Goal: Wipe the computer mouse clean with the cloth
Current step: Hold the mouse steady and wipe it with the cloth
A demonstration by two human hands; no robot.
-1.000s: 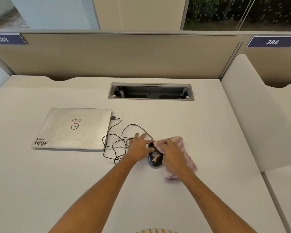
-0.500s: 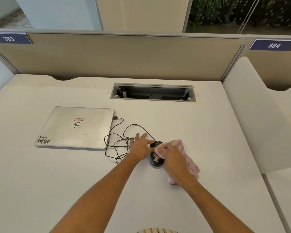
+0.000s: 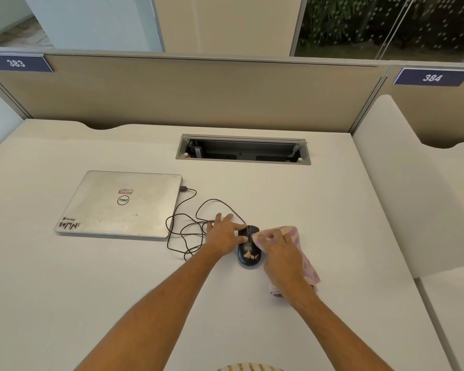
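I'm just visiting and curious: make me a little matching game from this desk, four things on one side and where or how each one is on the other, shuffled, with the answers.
Things:
1. laptop
2. mouse
3. cloth
4. cable

States:
A. held in the right hand, against the mouse's right side
B. closed, lying flat on the desk's left part
C. black, steadied by the left hand
D. looped loosely between laptop and mouse

Pairs: 1-B, 2-C, 3-A, 4-D
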